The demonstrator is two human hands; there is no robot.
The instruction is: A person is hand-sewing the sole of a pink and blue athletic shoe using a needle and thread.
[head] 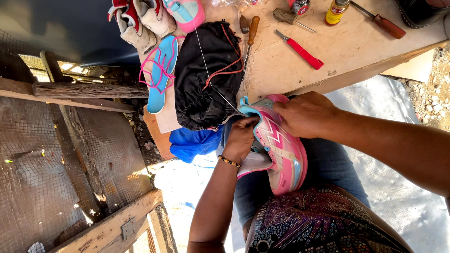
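The pink sneaker point(279, 150) lay on the person's lap, just off the desk point(347, 51) edge. The right hand point(304, 115) pressed down over its top, fingers curled around it, while the left hand point(241, 138) pinched at the heel end, where a thin white thread point(211, 75) ran up toward twelve o'clock. Stitching looked underway, not finished; how much seam remained I couldn't tell. A red-handled knife point(302, 50) lay untouched at one o'clock.
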